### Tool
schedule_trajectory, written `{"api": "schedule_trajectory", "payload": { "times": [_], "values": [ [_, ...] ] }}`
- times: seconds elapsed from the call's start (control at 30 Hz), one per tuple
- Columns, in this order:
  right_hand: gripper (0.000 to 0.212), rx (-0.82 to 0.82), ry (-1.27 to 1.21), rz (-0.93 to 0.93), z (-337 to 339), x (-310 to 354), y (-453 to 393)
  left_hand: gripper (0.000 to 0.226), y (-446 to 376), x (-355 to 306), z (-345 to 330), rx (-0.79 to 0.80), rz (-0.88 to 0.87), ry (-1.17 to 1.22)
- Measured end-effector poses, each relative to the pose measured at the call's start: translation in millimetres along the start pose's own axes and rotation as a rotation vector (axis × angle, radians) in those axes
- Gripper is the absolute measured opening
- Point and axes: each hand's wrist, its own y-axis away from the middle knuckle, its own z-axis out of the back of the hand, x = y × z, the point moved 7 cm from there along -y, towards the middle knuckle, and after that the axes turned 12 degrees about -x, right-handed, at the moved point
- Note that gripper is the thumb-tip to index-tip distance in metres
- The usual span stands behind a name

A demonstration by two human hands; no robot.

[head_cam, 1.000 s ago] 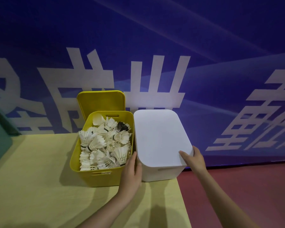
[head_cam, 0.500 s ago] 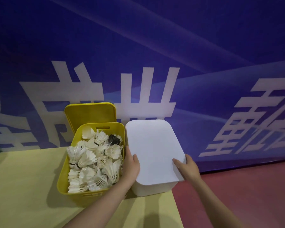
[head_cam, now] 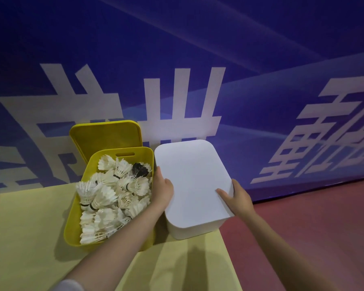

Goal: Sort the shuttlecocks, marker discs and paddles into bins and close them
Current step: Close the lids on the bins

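A white bin (head_cam: 195,228) stands at the table's right end with its white lid (head_cam: 192,179) on top. My left hand (head_cam: 163,191) holds the lid's left edge, between the two bins. My right hand (head_cam: 235,197) grips the lid's right edge, thumb on top. Left of it, an open yellow bin (head_cam: 72,227) is full of several white shuttlecocks (head_cam: 111,198), with one dark shuttlecock (head_cam: 140,169) near the back. The yellow lid (head_cam: 105,137) leans upright against the wall behind its bin. What lies inside the white bin is hidden.
The yellow table (head_cam: 25,238) ends just right of the white bin, above a red floor (head_cam: 303,227). A blue banner wall (head_cam: 198,70) with white characters stands close behind the bins.
Both hands slid further back along the white lid's sides. The view shifted, so the bins sit lower and further left in the frame.
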Motion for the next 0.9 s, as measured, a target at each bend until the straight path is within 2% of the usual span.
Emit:
{"api": "schedule_trajectory", "payload": {
  "times": [0.2, 0.4, 0.73, 0.9],
  "values": [
    [0.059, 0.166, 0.001, -0.002, -10, 4, -26, 0.053, -35, -4, -10, -0.031, 0.008, -0.117],
    [0.061, 0.167, -0.031, -0.012, -26, 28, -81, 0.053, -54, -6, -16, -0.059, 0.017, -0.113],
    [0.037, 0.202, -0.305, 0.003, -59, 64, -150, 0.046, -116, -3, -19, -0.061, 0.033, -0.055],
    [0.028, 0.247, -0.421, -0.020, -73, 70, -177, 0.035, -143, -2, -33, -0.067, -0.029, -0.103]
  ]
}}
